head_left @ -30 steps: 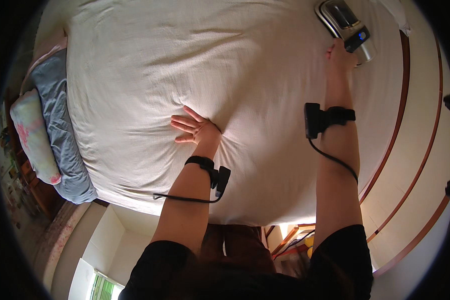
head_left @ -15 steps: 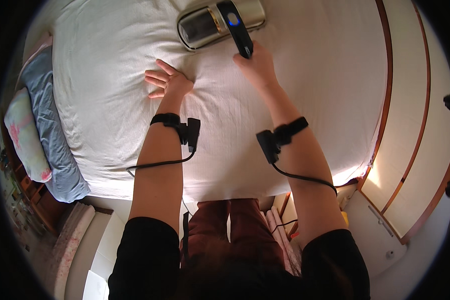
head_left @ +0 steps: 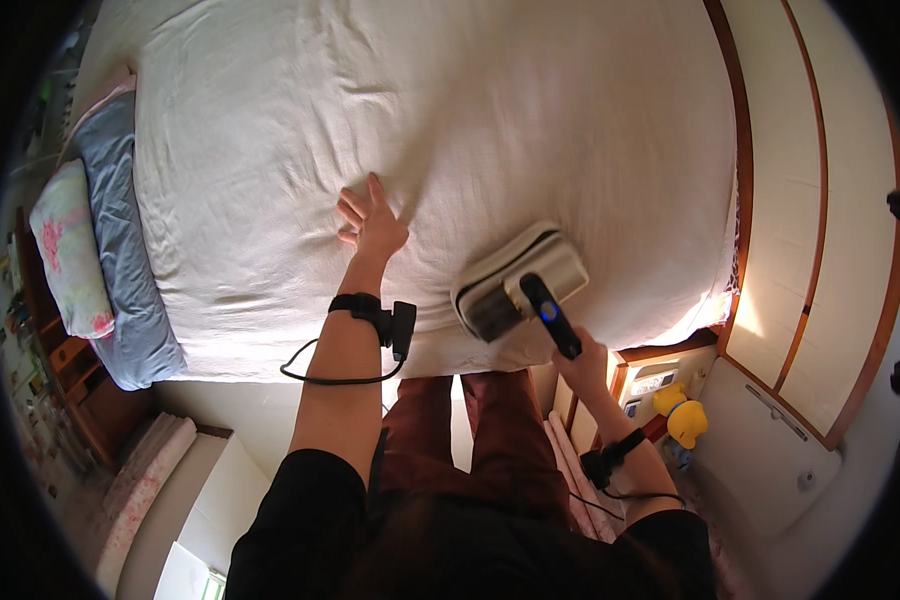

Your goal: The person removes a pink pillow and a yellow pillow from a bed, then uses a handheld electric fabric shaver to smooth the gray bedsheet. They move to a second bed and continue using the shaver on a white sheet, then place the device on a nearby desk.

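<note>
Near the bed's front edge, a handheld mattress vacuum (head_left: 560, 262) with a beige body, a dark clear bin and a black handle lies on the pale bed sheet (head_left: 590, 120). My right hand (head_left: 584, 366) is closed around the end of that handle, where a small blue light glows. To the left, my left hand (head_left: 378, 228) presses on the sheet with its fingers spread and nothing in them. Wrinkles run through the sheet around it. Both forearms wear black straps with small cabled devices.
Along the bed's left side lie a blue-grey pillow (head_left: 120, 210) and a rolled floral one (head_left: 73, 250). Cream panels with brown trim (head_left: 780, 200) rise at the right. A yellow toy (head_left: 686, 424) sits by the cabinet at lower right.
My right hand has pulled the vacuum from the far part of the bed to the near edge, slightly rightward. My left hand still rests on the sheet, appearing lower in view.
</note>
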`<state>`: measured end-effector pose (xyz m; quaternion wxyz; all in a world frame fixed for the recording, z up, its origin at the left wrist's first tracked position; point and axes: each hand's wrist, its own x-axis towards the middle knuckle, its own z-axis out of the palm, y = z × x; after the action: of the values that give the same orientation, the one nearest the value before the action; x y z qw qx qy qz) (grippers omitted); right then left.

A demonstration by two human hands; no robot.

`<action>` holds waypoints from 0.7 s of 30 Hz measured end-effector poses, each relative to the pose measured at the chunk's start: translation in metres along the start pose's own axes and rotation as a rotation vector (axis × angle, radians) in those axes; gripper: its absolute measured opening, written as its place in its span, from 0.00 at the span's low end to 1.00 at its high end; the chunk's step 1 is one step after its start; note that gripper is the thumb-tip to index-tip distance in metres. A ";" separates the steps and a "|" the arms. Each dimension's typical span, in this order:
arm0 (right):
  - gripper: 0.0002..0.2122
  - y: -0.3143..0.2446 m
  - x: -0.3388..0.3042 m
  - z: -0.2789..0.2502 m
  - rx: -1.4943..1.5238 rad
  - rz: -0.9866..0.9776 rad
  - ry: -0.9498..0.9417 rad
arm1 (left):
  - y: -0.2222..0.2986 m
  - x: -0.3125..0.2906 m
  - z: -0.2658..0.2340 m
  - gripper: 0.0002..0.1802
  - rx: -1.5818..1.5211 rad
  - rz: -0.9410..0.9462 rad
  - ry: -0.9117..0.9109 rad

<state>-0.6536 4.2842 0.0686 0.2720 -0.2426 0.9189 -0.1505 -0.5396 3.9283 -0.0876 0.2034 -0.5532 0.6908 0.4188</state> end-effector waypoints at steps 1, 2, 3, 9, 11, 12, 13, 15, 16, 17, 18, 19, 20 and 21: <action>0.14 -0.012 0.022 -0.006 0.011 -0.017 0.056 | 0.007 0.001 0.001 0.54 -0.006 0.002 0.005; 0.14 -0.030 0.048 -0.013 0.026 -0.061 0.118 | 0.011 -0.001 0.002 0.54 -0.010 -0.012 0.012; 0.14 -0.052 0.081 -0.021 0.024 -0.041 0.162 | 0.015 -0.002 0.002 0.54 -0.003 -0.034 0.019; 0.11 -0.164 0.291 -0.081 0.163 -0.123 0.080 | 0.013 0.001 -0.004 0.56 -0.093 -0.073 0.053; 0.13 -0.137 0.294 -0.088 0.047 -0.039 -0.028 | 0.019 0.008 -0.007 0.56 -0.131 -0.115 0.029; 0.14 -0.114 0.284 -0.089 0.026 -0.070 -0.052 | 0.026 0.009 -0.007 0.57 -0.146 -0.129 0.029; 0.16 -0.084 0.266 -0.088 -0.043 -0.127 -0.014 | 0.034 0.013 -0.010 0.57 -0.164 -0.150 0.041; 0.20 -0.009 0.195 -0.091 -0.076 -0.124 0.015 | 0.058 0.016 -0.008 0.59 -0.165 -0.077 -0.015; 0.19 0.021 0.157 -0.087 -0.055 -0.209 0.151 | 0.070 0.015 -0.007 0.58 -0.186 -0.054 0.037; 0.18 0.048 0.120 -0.094 0.049 -0.100 0.049 | 0.082 0.014 -0.009 0.58 -0.195 -0.071 0.030; 0.16 0.067 0.084 -0.098 -0.016 -0.126 0.146 | 0.093 0.012 -0.009 0.58 -0.206 -0.059 0.009; 0.15 0.081 0.054 -0.107 -0.064 0.070 0.078 | 0.104 0.010 -0.009 0.58 -0.207 -0.068 -0.014; 0.15 0.088 0.028 -0.117 -0.119 0.206 0.071 | 0.113 0.008 -0.009 0.58 -0.231 -0.043 -0.010; 0.15 0.091 0.007 -0.129 -0.120 0.186 0.032 | 0.120 0.007 -0.010 0.57 -0.215 -0.082 -0.047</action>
<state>-0.7657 4.3755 0.1329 0.2552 -0.1696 0.9491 -0.0731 -0.6521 3.9205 -0.0440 0.1758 -0.5896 0.6139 0.4946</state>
